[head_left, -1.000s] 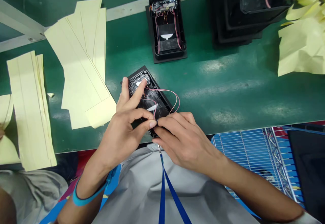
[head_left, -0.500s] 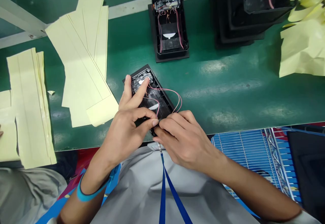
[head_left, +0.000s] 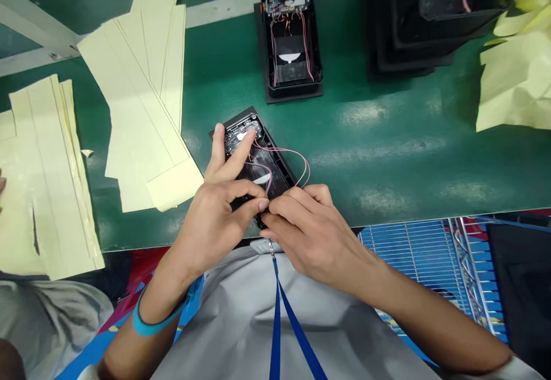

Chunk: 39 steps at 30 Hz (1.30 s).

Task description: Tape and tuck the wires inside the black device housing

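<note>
L hand (head_left: 210,225) half-closed, gripping black housing (head_left: 275,174) w/ fingers spread over PCB (head_left: 241,136); R hand (head_left: 312,231) fingers pinched at its near end, exact hold hidden. Pink wires (head_left: 289,151) loop just past R hand: keep slack, unpinched. 2nd housing (head_left: 289,41) ahead, yellow sheets (head_left: 142,93) to left.

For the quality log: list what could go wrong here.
The pink wires loop loose over the rim of the black case and could get pinched or snagged. The left hand rests on the circuit board, which might strain its joints. The case sits near the bench edge and could slip.
</note>
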### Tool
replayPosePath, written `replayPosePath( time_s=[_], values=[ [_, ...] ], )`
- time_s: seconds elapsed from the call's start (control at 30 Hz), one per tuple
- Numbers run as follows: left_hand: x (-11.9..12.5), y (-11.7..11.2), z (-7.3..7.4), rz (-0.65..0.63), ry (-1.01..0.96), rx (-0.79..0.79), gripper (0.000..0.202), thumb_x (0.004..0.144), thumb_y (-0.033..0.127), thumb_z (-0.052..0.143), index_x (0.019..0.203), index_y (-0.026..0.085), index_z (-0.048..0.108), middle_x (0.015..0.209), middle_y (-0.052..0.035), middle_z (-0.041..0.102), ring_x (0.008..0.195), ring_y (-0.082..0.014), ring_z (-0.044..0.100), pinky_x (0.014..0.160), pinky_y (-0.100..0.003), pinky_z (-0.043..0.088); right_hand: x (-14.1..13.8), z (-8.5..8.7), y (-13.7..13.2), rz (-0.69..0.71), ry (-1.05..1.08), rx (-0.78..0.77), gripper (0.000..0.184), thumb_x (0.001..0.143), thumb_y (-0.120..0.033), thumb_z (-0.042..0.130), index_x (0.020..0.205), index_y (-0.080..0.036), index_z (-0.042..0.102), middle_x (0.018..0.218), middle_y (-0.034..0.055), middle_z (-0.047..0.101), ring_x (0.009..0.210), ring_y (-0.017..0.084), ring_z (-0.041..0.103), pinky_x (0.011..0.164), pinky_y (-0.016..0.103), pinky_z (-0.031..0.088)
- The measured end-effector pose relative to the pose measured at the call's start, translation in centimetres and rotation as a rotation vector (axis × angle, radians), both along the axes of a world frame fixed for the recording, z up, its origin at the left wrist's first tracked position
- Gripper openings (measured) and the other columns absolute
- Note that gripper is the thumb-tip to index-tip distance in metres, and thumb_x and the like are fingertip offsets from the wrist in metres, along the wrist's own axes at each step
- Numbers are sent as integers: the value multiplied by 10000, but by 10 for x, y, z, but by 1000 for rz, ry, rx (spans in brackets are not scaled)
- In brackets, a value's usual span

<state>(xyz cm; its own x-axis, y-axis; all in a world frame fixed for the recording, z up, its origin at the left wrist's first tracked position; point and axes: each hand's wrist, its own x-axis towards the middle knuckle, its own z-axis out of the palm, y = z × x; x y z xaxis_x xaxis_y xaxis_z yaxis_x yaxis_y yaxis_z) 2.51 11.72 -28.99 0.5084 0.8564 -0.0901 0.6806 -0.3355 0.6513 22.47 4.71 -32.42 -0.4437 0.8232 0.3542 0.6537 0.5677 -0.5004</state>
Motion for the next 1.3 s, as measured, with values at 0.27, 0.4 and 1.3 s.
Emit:
replayPosePath(
  time_s=[0.27, 0.4, 1.3],
  values=[
    [-1, 2, -3, -26, -57, 18, 197, 996, 185, 694, 841, 255, 793, 1765, 254, 209, 1759, -292, -61, 1494, -516, 241, 2, -4, 0, -16, 7, 1, 144, 1107, -224, 646, 1082, -112, 732, 980, 31, 682, 911, 157, 568, 907, 433, 361],
    [-1, 2, -4, -22, -88, 19, 183, 1004, 213, 710, 847, 252, 796, 1771, 253, 189, 1768, -297, 9, 1467, -474, 337, 6, -3, -1, 16, 92, 16, 146, 1076, -228, 679, 1132, -111, 746, 990, 45, 703, 912, 165, 609, 901, 435, 391],
    [-8, 5, -5, 3, -131, -78, 136, 985, 307, 762, 856, 306, 806, 1752, 277, 216, 1754, -287, -100, 1501, -586, 73, -16, 20, -14, -247, -105, -83, 286, 1030, -448, 687, 1188, -217, 745, 1819, 74, 329, 1737, 380, 170, 1396, 717, 27]
  ],
)
